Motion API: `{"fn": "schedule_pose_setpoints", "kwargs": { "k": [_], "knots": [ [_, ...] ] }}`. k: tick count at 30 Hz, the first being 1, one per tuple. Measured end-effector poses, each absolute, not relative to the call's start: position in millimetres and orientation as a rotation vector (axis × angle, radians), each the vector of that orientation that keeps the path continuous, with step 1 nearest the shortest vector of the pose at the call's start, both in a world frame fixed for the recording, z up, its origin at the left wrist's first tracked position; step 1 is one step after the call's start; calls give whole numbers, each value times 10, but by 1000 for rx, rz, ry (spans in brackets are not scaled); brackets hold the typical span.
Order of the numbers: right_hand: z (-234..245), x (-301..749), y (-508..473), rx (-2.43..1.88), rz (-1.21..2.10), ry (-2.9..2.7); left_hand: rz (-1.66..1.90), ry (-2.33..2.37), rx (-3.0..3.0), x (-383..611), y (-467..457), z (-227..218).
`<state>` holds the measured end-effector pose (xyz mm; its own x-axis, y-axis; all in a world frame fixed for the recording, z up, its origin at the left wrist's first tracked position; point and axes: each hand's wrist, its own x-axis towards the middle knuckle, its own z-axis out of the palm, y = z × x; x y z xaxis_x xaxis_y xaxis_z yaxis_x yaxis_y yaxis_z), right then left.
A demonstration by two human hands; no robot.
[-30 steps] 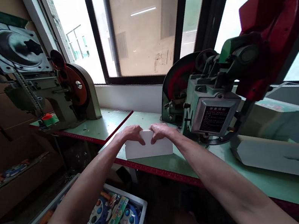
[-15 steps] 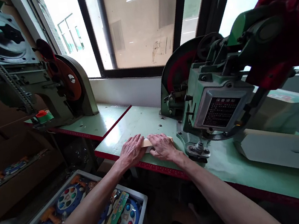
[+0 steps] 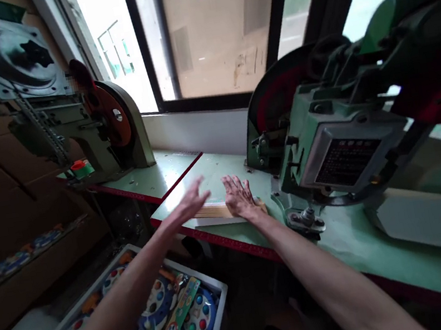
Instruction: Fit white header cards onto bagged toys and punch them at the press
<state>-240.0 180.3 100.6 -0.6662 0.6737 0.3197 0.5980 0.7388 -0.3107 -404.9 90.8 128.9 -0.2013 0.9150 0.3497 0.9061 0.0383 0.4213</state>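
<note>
A flat stack of pale cardboard sheets point(image 3: 212, 212) lies on the green table point(image 3: 352, 244) near its front edge. My right hand point(image 3: 239, 198) rests flat on the stack's right end, fingers spread. My left hand point(image 3: 188, 204) hovers just off the stack's left end, fingers stretched out and blurred by motion, holding nothing. A green press machine point(image 3: 325, 136) stands right beside my right hand, with its punch foot point(image 3: 303, 218) close to the stack.
A second green machine point(image 3: 69, 122) sits on another table at the left. A white crate point(image 3: 154, 322) of colourful toy packs stands on the floor below. A white folded box point(image 3: 437, 221) lies on the table at the right. Windows run behind.
The stack stood on edge between both hands, then was laid flat. My left hand has now lifted off it and swung leftward; my right hand stays on it.
</note>
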Motion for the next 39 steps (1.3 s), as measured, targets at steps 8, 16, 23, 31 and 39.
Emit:
{"fn": "schedule_pose_setpoints", "kwargs": {
  "k": [8, 16, 23, 31, 39],
  "knots": [
    [1558, -2427, 1830, -882, 100, -2429, 761, 2445, 1885, -3943, 1367, 794],
    [1620, -2471, 1643, -842, 157, -2310, 824, 2435, 1828, -4070, 1326, 985],
    [823, -2573, 1914, -916, 275, -2457, 1271, 2460, 1870, -4018, 1499, 1284],
    [1930, -2440, 1951, -764, -69, -2155, 989, 2367, 1826, -3993, 1655, 572],
    [752, -2379, 2072, -1006, 265, -2439, 1117, 2256, 1791, -3985, 1522, 1152]
  ]
}}
